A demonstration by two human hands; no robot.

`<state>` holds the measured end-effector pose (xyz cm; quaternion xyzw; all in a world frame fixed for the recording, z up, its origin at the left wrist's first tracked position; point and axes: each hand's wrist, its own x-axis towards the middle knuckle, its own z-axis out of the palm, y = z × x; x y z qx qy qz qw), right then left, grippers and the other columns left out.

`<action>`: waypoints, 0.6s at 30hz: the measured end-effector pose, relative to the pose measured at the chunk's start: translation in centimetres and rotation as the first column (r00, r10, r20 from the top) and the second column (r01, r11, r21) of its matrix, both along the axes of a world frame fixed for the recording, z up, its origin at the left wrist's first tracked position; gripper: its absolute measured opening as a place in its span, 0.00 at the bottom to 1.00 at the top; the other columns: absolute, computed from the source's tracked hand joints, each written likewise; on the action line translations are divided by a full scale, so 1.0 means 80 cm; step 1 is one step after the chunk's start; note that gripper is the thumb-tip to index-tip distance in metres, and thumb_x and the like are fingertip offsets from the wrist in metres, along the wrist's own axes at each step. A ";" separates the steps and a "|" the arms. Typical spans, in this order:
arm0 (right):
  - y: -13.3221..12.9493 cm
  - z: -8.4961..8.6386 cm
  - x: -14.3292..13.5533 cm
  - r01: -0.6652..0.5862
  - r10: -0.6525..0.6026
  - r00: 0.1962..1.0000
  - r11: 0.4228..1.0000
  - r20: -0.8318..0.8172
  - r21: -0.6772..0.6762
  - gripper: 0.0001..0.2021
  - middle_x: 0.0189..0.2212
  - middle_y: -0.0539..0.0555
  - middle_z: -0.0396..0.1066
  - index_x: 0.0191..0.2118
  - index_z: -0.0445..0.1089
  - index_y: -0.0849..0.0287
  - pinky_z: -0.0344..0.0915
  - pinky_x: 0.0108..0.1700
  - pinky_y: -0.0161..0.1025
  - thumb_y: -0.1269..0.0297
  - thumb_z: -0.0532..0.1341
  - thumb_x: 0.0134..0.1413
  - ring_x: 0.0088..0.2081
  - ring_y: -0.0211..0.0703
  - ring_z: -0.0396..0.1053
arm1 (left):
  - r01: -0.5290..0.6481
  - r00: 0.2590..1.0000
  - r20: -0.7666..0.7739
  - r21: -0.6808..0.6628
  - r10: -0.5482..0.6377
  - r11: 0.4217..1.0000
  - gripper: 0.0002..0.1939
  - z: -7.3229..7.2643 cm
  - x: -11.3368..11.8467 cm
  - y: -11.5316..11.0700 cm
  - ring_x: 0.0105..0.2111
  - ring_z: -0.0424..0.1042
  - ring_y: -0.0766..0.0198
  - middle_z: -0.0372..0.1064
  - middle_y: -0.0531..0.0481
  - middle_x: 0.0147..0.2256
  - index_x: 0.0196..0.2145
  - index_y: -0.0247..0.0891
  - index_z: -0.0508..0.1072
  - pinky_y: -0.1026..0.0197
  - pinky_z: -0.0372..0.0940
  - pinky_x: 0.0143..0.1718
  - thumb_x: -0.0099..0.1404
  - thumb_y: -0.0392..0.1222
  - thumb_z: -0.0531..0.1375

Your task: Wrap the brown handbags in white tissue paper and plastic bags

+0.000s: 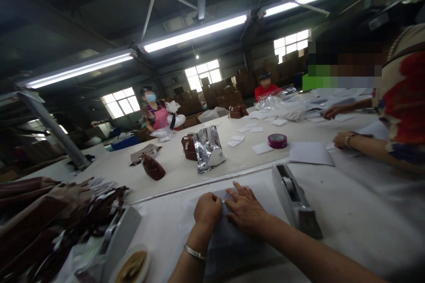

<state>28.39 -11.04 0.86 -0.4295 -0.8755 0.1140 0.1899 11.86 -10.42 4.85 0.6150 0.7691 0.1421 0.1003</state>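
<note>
A flat bundle in thin, translucent white wrapping (239, 247) lies on the table in front of me; what is inside is hidden. My left hand (206, 213) has its fingers curled and pinched together at the far edge of this wrapping. Just to its right, my right hand (247, 212) rests on the bundle with fingers spread and touching the surface. A grey tape dispenser (295, 201) stands right of my right hand. At lower left is another grey dispenser (121, 239), beside a round dish (134, 265) with brownish contents.
Brown leather-like pieces and straps (43, 221) are heaped at left. Across the table are a brown pouch (153, 168), a brown bag (189, 147), a silver foil bag (209, 148), purple tape (277, 141) and white sheets (311, 154). A co-worker's hands (343, 139) work at right.
</note>
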 end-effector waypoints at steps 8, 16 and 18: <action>0.001 -0.001 -0.001 0.000 0.000 1.000 1.000 0.015 0.006 0.25 0.69 0.61 0.53 0.60 0.66 0.55 0.37 0.67 0.66 0.49 0.53 0.63 0.72 0.65 0.36 | -0.004 0.999 -0.050 -0.044 0.002 0.999 0.13 0.001 0.000 0.004 0.42 0.78 0.55 0.81 0.44 0.39 0.34 0.42 0.81 0.60 0.66 0.39 0.61 0.46 0.57; 0.001 0.000 -0.001 -0.015 0.014 1.000 0.999 0.018 0.031 0.24 0.67 0.61 0.56 0.59 0.67 0.55 0.39 0.67 0.66 0.49 0.54 0.63 0.71 0.66 0.38 | -0.054 0.998 -0.036 -0.055 0.052 0.997 0.15 -0.005 -0.004 0.008 0.45 0.77 0.52 0.79 0.39 0.43 0.42 0.38 0.77 0.58 0.66 0.41 0.60 0.47 0.58; 0.001 0.000 -0.001 -0.013 0.012 1.000 0.999 0.016 0.040 0.23 0.67 0.61 0.57 0.58 0.68 0.55 0.39 0.67 0.66 0.50 0.54 0.63 0.71 0.66 0.38 | -0.081 0.996 -0.039 -0.042 0.079 0.996 0.21 -0.006 -0.008 0.009 0.46 0.77 0.51 0.78 0.36 0.46 0.48 0.36 0.73 0.57 0.67 0.42 0.59 0.48 0.60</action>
